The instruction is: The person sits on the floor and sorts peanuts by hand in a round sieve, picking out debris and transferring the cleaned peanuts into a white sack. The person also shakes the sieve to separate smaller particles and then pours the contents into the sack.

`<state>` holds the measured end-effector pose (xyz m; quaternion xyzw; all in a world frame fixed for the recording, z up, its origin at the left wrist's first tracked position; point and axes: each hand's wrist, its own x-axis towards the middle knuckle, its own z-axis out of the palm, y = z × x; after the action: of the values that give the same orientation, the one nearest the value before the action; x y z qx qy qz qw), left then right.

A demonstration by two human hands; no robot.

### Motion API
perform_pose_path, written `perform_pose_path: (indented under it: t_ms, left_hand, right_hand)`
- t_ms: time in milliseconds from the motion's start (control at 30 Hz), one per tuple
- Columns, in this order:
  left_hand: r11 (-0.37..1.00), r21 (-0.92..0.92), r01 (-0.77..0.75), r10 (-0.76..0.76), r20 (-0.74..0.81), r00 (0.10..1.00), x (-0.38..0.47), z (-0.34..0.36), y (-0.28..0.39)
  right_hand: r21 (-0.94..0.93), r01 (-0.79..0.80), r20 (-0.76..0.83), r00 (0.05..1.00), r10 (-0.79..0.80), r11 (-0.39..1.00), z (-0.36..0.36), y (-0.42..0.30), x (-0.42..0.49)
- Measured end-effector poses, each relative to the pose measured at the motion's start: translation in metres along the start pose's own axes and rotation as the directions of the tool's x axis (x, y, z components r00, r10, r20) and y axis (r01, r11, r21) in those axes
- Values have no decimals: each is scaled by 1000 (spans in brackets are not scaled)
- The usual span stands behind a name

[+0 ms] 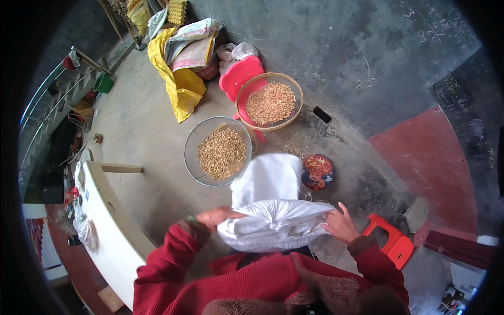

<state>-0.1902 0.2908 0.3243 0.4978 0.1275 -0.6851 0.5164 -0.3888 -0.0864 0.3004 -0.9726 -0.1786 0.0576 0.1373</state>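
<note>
A large white woven sack (271,177) lies in front of me, its near part gathered and bunched at my body. My left hand (220,216) grips the left edge of the bunched cloth. At the right edge my right hand (341,224) holds the sack, with one finger sticking up. Beyond the sack, on the left, a round wire-rimmed sieve (189,136) holds a heap of tan kernels (221,153). Farther off, a wooden-rimmed sieve (301,94) with reddish kernels (271,103) rests on a pink plastic chair (241,76). What the sack contains is hidden.
A round printed lid or tin (317,171) stands right of the sack, and a red plastic stool (393,240) farther right. A white table (114,224) is on the left. Beyond lie a yellow sack (183,90) and a dark phone-like object (322,114) near the wall.
</note>
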Motion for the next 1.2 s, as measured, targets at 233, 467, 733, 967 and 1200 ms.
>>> perform_pose_path:
  t_ms: [233, 467, 733, 967, 1200]
  left_hand:
    - [738, -654, -169, 149, -86, 985, -3, 101, -52]
    - [680, -338, -651, 494, -445, 747, 14, 95, -42]
    - [711, -11, -703, 418, -797, 436, 40, 119, -106]
    - [412, -520, -748, 400, -635, 661, 84, 42, -144]
    - [-5, -901, -435, 493, -380, 783, -10, 9, -192]
  right_hand:
    - [323, 137, -308, 951, -33, 937, -25, -35, 66]
    - [530, -283, 179, 959, 220, 800, 13, -39, 127]
    - [929, -334, 366, 767, 527, -159, 69, -76, 195]
    - [448, -471, 645, 759, -89, -760, 78, -101, 203]
    - [547, -674, 766, 642, -29, -496, 28, 4, 229]
